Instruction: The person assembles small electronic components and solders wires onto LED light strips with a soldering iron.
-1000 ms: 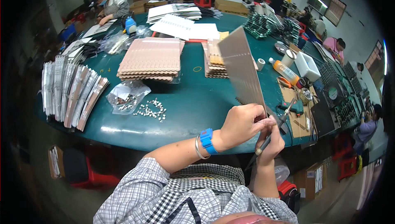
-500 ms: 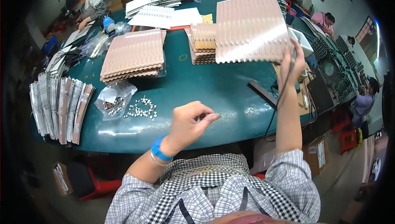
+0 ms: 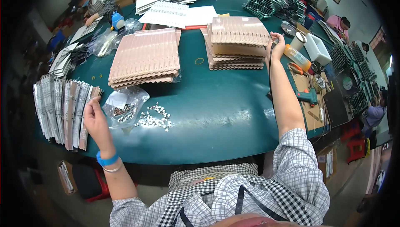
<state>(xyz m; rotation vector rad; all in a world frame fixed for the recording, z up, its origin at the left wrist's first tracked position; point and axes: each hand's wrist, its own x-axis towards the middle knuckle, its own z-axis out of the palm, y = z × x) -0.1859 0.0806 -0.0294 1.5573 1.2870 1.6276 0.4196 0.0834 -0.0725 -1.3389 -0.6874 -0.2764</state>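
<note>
My left hand [image 3: 96, 120] is at the right end of a row of long strips [image 3: 62, 112], silvery and pinkish-brown, at the table's left. Its fingers are pinched by the end of the outermost strip; what lies between them, if anything, is hidden. My right hand [image 3: 276, 45] is closed round a tool with a black cord [image 3: 271, 75]; most of the tool is covered by the fingers. That hand touches or nearly touches the right edge of a stack of pinkish ridged panels [image 3: 239, 33]. Another such stack [image 3: 143, 56] lies left of it.
Small silvery metal pieces [image 3: 154, 117] lie loose beside a clear plastic bag [image 3: 125, 104]. To the right are a green glue gun [image 3: 308, 96], orange-handled pliers [image 3: 295, 67], an orange bottle [image 3: 298, 57] and a white container [image 3: 317, 48]. White sheets [image 3: 164, 14] lie at the back. Other people work around.
My left hand has gone from the middle of the table to the strips at the left. The raised panel by my right hand now lies lower, on the right stack.
</note>
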